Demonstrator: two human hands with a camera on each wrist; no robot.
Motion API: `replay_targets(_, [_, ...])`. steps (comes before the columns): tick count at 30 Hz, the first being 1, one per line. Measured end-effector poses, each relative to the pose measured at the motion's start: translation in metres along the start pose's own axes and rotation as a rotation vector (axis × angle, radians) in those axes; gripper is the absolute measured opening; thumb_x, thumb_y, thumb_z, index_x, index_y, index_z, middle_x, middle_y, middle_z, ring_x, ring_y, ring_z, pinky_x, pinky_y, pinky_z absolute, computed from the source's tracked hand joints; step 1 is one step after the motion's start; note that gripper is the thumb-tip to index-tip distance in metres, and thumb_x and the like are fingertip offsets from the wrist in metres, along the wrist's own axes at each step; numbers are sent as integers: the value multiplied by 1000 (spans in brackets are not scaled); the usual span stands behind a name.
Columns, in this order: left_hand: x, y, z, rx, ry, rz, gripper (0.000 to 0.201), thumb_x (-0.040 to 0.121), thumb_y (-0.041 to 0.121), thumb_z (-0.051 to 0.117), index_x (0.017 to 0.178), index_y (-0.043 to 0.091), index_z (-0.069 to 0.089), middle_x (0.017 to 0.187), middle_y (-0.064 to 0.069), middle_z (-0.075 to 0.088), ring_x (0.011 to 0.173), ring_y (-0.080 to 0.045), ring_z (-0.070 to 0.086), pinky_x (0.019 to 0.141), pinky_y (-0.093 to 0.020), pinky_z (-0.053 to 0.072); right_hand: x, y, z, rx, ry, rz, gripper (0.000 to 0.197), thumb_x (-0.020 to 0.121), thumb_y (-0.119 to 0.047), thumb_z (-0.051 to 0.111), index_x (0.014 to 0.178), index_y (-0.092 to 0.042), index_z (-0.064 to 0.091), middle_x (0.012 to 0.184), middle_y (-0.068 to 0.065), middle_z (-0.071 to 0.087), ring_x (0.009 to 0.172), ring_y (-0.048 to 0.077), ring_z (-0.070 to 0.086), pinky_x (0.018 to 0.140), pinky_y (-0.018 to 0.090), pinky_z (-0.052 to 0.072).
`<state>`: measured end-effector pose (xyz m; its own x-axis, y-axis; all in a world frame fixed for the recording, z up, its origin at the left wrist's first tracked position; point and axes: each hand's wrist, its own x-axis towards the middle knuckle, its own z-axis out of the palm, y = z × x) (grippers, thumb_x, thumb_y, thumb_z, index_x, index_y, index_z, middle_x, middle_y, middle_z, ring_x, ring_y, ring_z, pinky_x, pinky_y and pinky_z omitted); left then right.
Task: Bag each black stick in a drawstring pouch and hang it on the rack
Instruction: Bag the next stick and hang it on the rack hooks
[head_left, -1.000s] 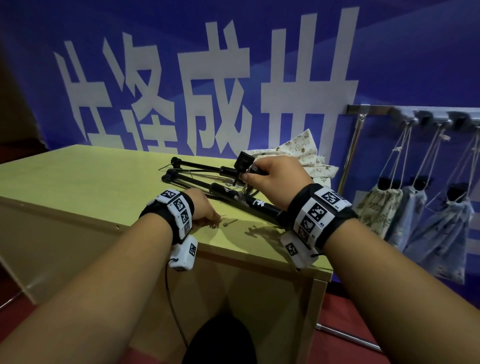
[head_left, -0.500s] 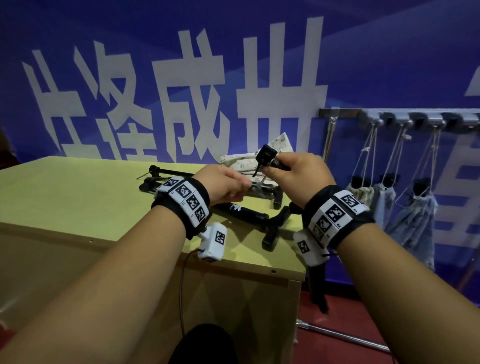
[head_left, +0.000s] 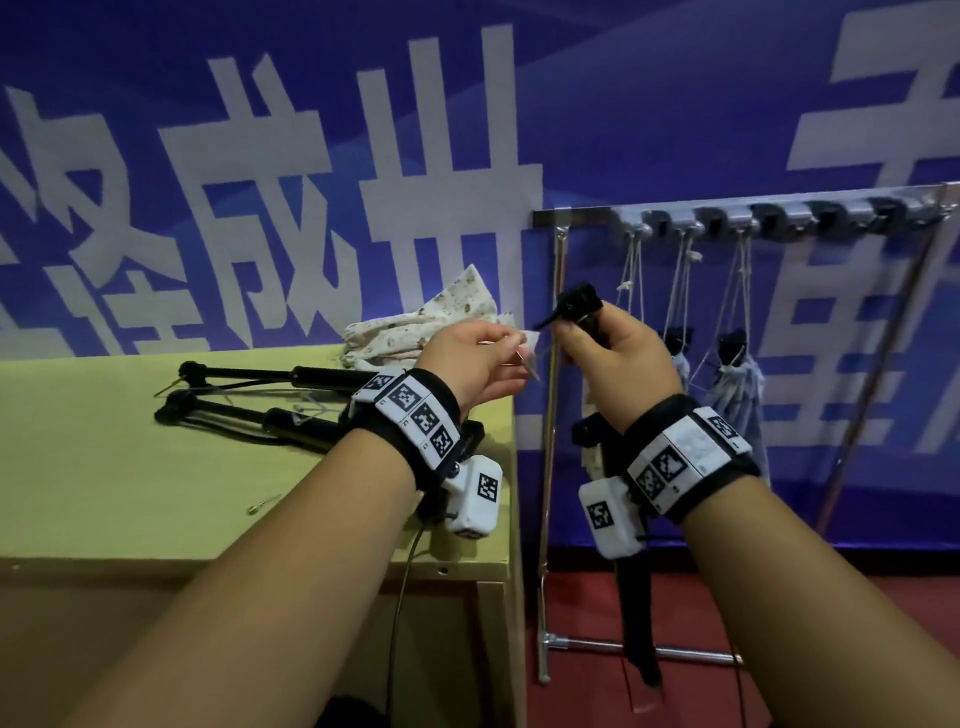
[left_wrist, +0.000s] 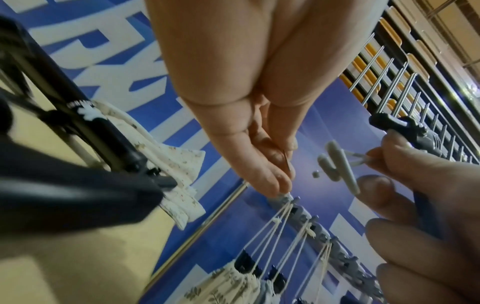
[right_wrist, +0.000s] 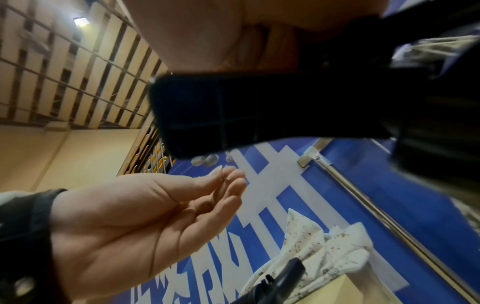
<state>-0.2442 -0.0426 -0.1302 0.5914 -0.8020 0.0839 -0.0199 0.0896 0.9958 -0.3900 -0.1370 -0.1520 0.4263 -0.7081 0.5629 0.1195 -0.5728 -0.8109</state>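
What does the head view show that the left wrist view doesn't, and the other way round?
Only the head view shows both wristbands, two black sticks lying on the table, a pin near its front edge, and the rack's foot on the red floor.

Only the left wrist view shows a thin pin pinched in the left hand, and railings overhead.

Both show the right hand gripping a black stick, the floral pouches on the table, and bagged sticks hanging on the rack.

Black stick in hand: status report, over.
Right hand grips black stick upright, off the table. Left hand pinches a thin pin. Stick unbagged; pouches on table. Three bagged on rack. Path clear.
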Motion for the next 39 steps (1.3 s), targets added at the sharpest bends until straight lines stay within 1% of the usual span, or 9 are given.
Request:
replay_targets(5, [26,-18,46,42,-53,-6,5,102,12,63,103,12,68,91,-12,76,69,-20,73,65,-30,64,-4,36,-27,37,53,43,10,105,-25,66,99,-26,74,86,-5,79,82,2,73,71,12,48])
replay_targets(9, [43,-27,74,96,-94,0,5,101,14,66,103,13,69,88,-10,76,63,-13,72,59,-24,59,-6,59,-42,55,109,71,13,106,-20,64,102,-29,73,86,-14,78,82,-6,72,71,8,49])
replay_targets(15, [67,-48,111,188,-152,4,15,99,14,68,111,4,70,90,-15,74,67,-17,71,53,-21,56,-12,109,-58,30,203,163,14,105,-37,63,112,-39,74,101,-16,79,97,3,74,87,34,59])
replay_targets(19, [80,-66,123,243,-164,1,22,99,14,68,116,-1,70,69,-1,70,49,-4,62,51,-19,52,-19,129,-61,37,268,230,11,104,-38,65,98,-44,72,96,-17,78,92,-3,72,77,24,53])
replay_targets(23, [90,-87,129,236,-168,-14,20,100,10,65,115,-3,67,57,6,67,44,-1,58,48,-18,51,-24,150,-60,54,290,276,10,104,-38,65,103,-35,75,96,-14,79,92,0,73,78,25,54])
replay_targets(27, [99,-103,127,218,-196,-47,9,101,13,66,106,5,66,78,-7,75,52,-6,66,50,-20,54,-23,169,-57,52,281,289,14,103,-40,66,104,-31,76,96,-12,80,92,4,74,84,33,59])
replay_targets(31, [109,-110,121,345,-191,-4,7,99,18,68,99,11,67,77,-4,77,58,-9,69,53,-23,55,-16,181,-52,60,268,296,20,103,-42,65,106,-26,77,97,-9,81,93,8,76,89,45,62])
replay_targets(35, [114,-116,116,396,-162,13,9,97,23,72,96,15,69,80,-5,79,75,-19,75,59,-27,57,-14,185,-45,107,276,294,18,104,-38,66,105,-24,77,96,-9,82,92,9,78,88,42,63])
replay_targets(39, [114,-115,114,287,-160,-29,7,97,16,71,95,12,67,88,-13,79,75,-22,73,54,-23,55,-15,187,-42,173,312,303,15,105,-31,66,105,-22,78,95,-8,82,91,8,78,82,31,61])
